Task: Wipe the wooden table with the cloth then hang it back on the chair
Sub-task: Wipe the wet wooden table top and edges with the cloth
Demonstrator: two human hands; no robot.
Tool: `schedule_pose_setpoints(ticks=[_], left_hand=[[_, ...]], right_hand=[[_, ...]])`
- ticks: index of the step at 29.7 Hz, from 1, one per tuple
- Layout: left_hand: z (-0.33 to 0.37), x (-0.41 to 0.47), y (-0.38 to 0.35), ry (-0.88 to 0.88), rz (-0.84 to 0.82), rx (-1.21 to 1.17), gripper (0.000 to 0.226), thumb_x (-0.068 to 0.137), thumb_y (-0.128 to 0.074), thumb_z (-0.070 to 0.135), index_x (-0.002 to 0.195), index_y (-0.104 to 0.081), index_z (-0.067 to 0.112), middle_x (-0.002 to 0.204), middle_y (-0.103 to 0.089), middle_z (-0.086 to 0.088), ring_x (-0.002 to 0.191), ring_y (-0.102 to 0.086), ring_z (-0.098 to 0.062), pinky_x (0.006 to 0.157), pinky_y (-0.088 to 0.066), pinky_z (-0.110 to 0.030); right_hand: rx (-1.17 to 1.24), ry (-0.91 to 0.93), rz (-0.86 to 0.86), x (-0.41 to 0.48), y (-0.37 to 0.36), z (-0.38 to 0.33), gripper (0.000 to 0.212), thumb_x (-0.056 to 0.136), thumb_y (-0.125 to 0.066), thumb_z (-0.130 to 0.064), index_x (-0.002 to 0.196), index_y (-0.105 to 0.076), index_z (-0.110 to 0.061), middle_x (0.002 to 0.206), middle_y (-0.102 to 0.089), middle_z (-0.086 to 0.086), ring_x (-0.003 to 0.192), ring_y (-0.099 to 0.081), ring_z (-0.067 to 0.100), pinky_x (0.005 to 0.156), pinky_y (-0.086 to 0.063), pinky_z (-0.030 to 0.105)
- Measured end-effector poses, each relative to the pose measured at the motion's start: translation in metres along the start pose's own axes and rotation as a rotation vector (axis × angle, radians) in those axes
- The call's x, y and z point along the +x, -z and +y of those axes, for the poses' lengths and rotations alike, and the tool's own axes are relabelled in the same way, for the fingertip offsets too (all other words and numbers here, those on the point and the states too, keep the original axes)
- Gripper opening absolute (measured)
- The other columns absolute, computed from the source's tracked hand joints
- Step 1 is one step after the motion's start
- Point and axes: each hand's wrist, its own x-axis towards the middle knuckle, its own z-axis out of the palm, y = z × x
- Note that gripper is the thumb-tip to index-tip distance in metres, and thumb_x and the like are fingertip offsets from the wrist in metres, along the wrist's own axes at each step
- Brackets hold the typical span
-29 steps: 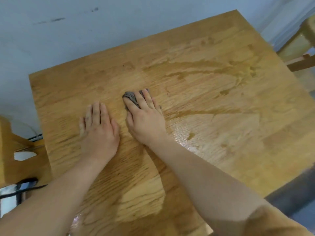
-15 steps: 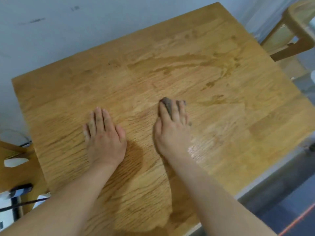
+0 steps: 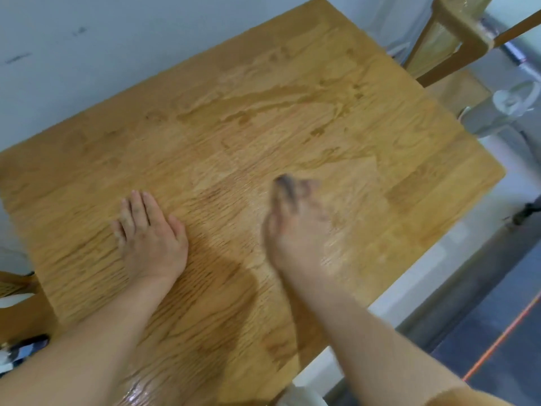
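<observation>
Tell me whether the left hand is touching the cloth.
Apart. Head view: bare table separates the flat left hand from the cloth under the right hand.

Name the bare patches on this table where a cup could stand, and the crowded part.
Free: the far strip of the wooden table along the wall, partly wet; its right side near the chair. Crowded: the near middle, where the left hand lies flat and the right hand presses the cloth.

- No writing, label, brand or number can be read on the tabletop (image 3: pixel 263 127).
- The dark marks (image 3: pixel 79 30) on the wall (image 3: pixel 146 39), beyond the left grip (image 3: pixel 150 235), are too blurred to read.
</observation>
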Motion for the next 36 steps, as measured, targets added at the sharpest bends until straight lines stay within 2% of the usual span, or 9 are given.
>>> schedule_pose_setpoints(ticks=[5,11,16,21,23,25,27,30,36], left_hand=[[0.029,-0.014,0.004,0.004,-0.042,-0.051,0.058,0.097,-0.033,0.025,0.147,-0.018,0.002,0.157,-0.013,-0.021,0.144,-0.009,-0.035,0.115,-0.012,-0.053],[0.065,-0.024,-0.003,0.008,-0.084,-0.053,0.063,0.097,-0.03,0.028,0.15,-0.01,0.001,0.158,-0.003,-0.02,0.146,0.002,-0.032,0.118,-0.004,-0.047],[0.064,-0.028,-0.009,0.009,-0.012,-0.093,0.06,0.097,-0.031,0.028,0.149,-0.013,0.004,0.158,-0.007,-0.017,0.146,-0.001,-0.03,0.118,-0.006,-0.045],[0.061,-0.033,-0.017,0.014,0.104,-0.143,0.063,0.088,-0.032,0.031,0.144,-0.025,0.004,0.153,-0.023,-0.023,0.142,-0.016,-0.038,0.114,-0.015,-0.054],[0.062,-0.032,-0.016,0.001,0.126,-0.152,0.065,0.086,-0.031,0.032,0.144,-0.027,0.003,0.152,-0.025,-0.025,0.141,-0.019,-0.038,0.112,-0.018,-0.055],[0.062,-0.03,-0.016,0.011,0.133,-0.143,0.065,0.086,-0.031,0.032,0.144,-0.027,0.003,0.151,-0.025,-0.025,0.141,-0.019,-0.038,0.111,-0.019,-0.056],[0.062,-0.03,-0.014,0.018,0.133,-0.125,0.065,0.085,-0.032,0.031,0.143,-0.027,0.002,0.151,-0.025,-0.025,0.14,-0.02,-0.039,0.11,-0.019,-0.056],[0.065,-0.029,-0.014,0.006,0.126,-0.1,0.065,0.085,-0.033,0.03,0.143,-0.027,0.002,0.151,-0.025,-0.025,0.139,-0.021,-0.04,0.11,-0.019,-0.056],[0.063,-0.032,-0.016,0.015,0.127,-0.133,0.065,0.084,-0.031,0.03,0.143,-0.029,0.003,0.152,-0.025,-0.024,0.141,-0.019,-0.038,0.111,-0.018,-0.056]], right_hand=[[0.062,0.606,-0.264,-0.053,-0.001,-0.003,0.041,0.095,-0.045,-0.033,0.133,-0.058,-0.028,0.149,-0.047,0.002,0.145,-0.031,0.025,0.118,-0.024,0.042],[-0.095,0.133,-0.098,0.047,0.048,0.142,0.049,0.096,-0.036,-0.033,0.142,-0.046,-0.022,0.152,-0.041,0.0,0.144,-0.029,0.03,0.109,-0.034,0.051],[-0.042,-0.251,0.007,0.086,0.032,0.105,0.052,0.101,-0.029,-0.041,0.15,-0.035,-0.025,0.16,-0.027,0.005,0.15,-0.013,0.029,0.119,-0.017,0.051],[-0.03,0.524,-0.214,0.023,0.009,0.049,0.046,0.099,-0.037,-0.04,0.141,-0.05,-0.027,0.152,-0.042,0.004,0.146,-0.028,0.026,0.118,-0.02,0.043],[-0.044,0.611,-0.267,0.036,0.023,0.086,0.045,0.098,-0.039,-0.034,0.141,-0.05,-0.027,0.153,-0.042,0.001,0.146,-0.029,0.023,0.118,-0.023,0.043],[-0.062,0.445,-0.174,0.065,0.036,0.134,0.046,0.097,-0.039,-0.03,0.141,-0.049,-0.025,0.153,-0.041,-0.001,0.146,-0.029,0.024,0.113,-0.031,0.049],[-0.099,0.07,-0.09,0.097,0.05,0.162,0.048,0.099,-0.036,-0.035,0.146,-0.04,-0.026,0.157,-0.034,0.0,0.148,-0.021,0.028,0.115,-0.026,0.054],[-0.099,-0.187,-0.05,0.129,0.037,0.122,0.053,0.101,-0.03,-0.043,0.151,-0.029,-0.025,0.161,-0.023,0.007,0.15,-0.01,0.03,0.119,-0.014,0.051],[-0.05,0.432,-0.202,0.037,-0.005,0.002,0.046,0.097,-0.039,-0.043,0.14,-0.05,-0.03,0.152,-0.042,0.003,0.148,-0.025,0.025,0.116,-0.025,0.046]])
